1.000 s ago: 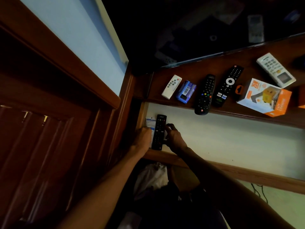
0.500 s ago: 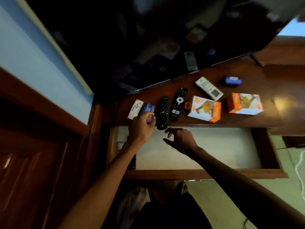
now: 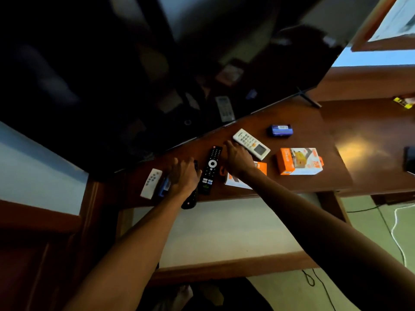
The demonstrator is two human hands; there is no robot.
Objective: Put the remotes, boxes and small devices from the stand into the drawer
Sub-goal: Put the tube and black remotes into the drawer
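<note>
My left hand [image 3: 183, 178] lies over a black remote [image 3: 189, 202] on the wooden stand [image 3: 303, 187], fingers curled around it; only the remote's near end shows. My right hand [image 3: 238, 161] reaches between a second black remote with a white ring [image 3: 210, 170] and a white remote with a screen [image 3: 251, 143], fingertips at that remote's near end, holding nothing. My right forearm covers part of an orange box [image 3: 261, 168]. Another orange box [image 3: 298, 161], a blue device [image 3: 279, 130], a small white remote [image 3: 151, 182] and a half-hidden blue device [image 3: 163, 187] also lie on the stand.
The open drawer [image 3: 224, 265] with a pale lining sits below the stand's front edge. A large dark television [image 3: 157, 75] stands along the back of the stand. A dark object [image 3: 409, 160] lies at the far right, and cables [image 3: 395, 232] trail on the floor.
Both hands left the drawer and rose to the stand. My left hand moved from the blue device onto the black remote; my right hand reached forward to the white remote.
</note>
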